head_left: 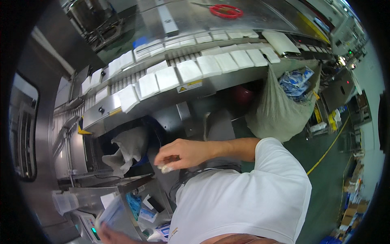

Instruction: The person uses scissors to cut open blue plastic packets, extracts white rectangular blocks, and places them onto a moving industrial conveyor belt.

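Observation:
At the lower left, my left hand (111,235) is closed on a blurred blue-and-white packet (112,212), held beside a scale (86,223) with a green-lit display. My right hand (178,154) is in front of my body with its fingers curled. Something small and whitish shows at its fingertips; I cannot make out whether it is a finger cover or a held thing. Beyond this hand, a conveyor (142,103) carries rows of folded white pads (167,79). Below it, a grey cloth (132,144) hangs in a dark blue bin (156,129).
Red-handled scissors (226,11) lie on the steel machine top (260,24). A pale sack (280,114) of blue-and-white wrappers (295,83) hangs at the conveyor's right. Near my left hand, a steel tray (163,195) holds blue plastic and packets. A clear plastic container (65,202) stands farther left.

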`<state>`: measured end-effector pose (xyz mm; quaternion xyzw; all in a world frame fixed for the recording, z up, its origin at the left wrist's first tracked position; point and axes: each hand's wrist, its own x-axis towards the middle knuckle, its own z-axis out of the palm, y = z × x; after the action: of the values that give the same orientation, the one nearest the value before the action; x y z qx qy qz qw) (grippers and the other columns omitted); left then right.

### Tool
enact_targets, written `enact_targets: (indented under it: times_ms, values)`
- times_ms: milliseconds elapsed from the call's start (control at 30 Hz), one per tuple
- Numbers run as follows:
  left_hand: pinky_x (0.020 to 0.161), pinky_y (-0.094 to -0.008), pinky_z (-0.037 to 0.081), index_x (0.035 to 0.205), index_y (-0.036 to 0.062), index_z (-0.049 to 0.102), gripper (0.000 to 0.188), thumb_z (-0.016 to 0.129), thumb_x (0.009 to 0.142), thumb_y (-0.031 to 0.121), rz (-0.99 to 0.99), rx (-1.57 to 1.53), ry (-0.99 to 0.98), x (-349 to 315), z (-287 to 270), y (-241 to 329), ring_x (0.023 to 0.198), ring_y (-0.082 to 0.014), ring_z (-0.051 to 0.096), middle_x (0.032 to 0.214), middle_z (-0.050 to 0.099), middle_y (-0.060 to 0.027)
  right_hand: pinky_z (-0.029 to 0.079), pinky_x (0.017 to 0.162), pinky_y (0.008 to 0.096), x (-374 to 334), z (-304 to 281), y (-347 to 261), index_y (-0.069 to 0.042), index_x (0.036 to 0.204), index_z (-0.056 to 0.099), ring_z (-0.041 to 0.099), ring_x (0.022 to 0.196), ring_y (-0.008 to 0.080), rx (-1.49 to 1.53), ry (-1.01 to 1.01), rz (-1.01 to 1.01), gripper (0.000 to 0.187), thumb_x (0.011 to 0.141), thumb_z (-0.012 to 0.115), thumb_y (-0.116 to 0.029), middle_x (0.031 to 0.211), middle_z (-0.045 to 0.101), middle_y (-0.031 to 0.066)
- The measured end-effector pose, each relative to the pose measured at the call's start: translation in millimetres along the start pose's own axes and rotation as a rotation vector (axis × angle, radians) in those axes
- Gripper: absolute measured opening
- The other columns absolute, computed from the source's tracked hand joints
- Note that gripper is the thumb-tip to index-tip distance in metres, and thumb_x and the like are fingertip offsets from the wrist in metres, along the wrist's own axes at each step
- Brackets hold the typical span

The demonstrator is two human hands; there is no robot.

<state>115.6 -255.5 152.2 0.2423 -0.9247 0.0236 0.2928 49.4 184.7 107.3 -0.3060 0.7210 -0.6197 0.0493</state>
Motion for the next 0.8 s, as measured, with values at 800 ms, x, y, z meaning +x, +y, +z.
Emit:
enact_targets:
  times_ms: [800]
  values:
    - [0.097, -0.0351, 0.055, 0.133, -0.0007, 0.055, 0.061, 0.087, 0.082, 0.008, -0.140, -1.777, -1.864, -111, 60, 281, 0.106, -0.0179, 0.069, 0.119, 0.069, -0.0087, 0.053, 0.097, 0.0416, -56, -75, -41, -0.004, 0.100, 0.065, 0.064, 0.110, 0.0291, -1.167, 0.158, -0.463, 0.016, 0.085, 0.067, -0.009, 0.113, 0.067, 0.0085]
